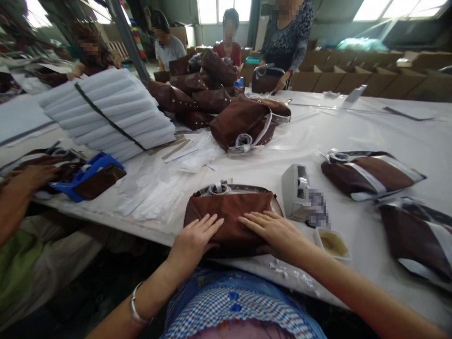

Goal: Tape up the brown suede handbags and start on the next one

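Head view: I see the brown satin fabric bag (231,214) lying flat at the near edge of the white-covered worktop (370,127), probably pressed down to smooth it. My left hand (194,240) and right hand (275,230) rest on it palms down, fingers (212,221) extended and slightly spread, gripping nothing. A grey tape dispenser (296,190) stands just beside the bag.

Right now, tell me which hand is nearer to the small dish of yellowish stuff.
Right. The right hand lies flat on the brown bag, just left of the small dish. The left hand rests on the bag's other side, farther from the dish.
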Tool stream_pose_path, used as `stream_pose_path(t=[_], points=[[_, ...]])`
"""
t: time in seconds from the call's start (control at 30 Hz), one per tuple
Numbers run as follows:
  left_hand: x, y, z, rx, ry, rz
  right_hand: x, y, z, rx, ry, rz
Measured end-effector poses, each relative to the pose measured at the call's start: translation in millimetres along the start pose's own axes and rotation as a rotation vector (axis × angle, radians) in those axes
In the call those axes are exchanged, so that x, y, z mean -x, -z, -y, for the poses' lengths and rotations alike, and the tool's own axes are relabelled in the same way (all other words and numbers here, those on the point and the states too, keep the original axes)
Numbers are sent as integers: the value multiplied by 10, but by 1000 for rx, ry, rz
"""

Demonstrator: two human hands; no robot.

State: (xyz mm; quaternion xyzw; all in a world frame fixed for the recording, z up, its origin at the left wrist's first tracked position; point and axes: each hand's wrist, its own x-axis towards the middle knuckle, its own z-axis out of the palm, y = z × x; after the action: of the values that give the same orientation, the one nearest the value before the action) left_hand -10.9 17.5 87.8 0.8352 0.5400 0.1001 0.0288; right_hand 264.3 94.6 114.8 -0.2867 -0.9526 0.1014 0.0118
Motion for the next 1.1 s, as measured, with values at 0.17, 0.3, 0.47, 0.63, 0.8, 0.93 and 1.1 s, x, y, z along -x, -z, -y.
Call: stream_pose_path(t=[0.17, 0.3, 0.47, 0.63, 0.8, 0.93, 1.1], points=[[-112, 90, -99, -57, 48, 116, -5, -35, -152, 6, -38, 49], [-93, -95, -94, -95, 24, 44, 14, -269, -139, 37, -39, 2], [-21, -391, -64, -111, 39, -70, 68, -618, -123, 78, -32, -154], [-70, -267, -68, -45, 67, -7, 74, -404, -87, -35, -48, -91], [-270, 327, 106, 372, 129, 122, -340, 266, 119, -152, -56, -91], [-449, 320, 283, 333, 283, -125, -970, 128, 231, -123, -61, -231], [-443, -266, 317, 174, 287, -106, -1277, -451, 265, -190, -37, -202]])
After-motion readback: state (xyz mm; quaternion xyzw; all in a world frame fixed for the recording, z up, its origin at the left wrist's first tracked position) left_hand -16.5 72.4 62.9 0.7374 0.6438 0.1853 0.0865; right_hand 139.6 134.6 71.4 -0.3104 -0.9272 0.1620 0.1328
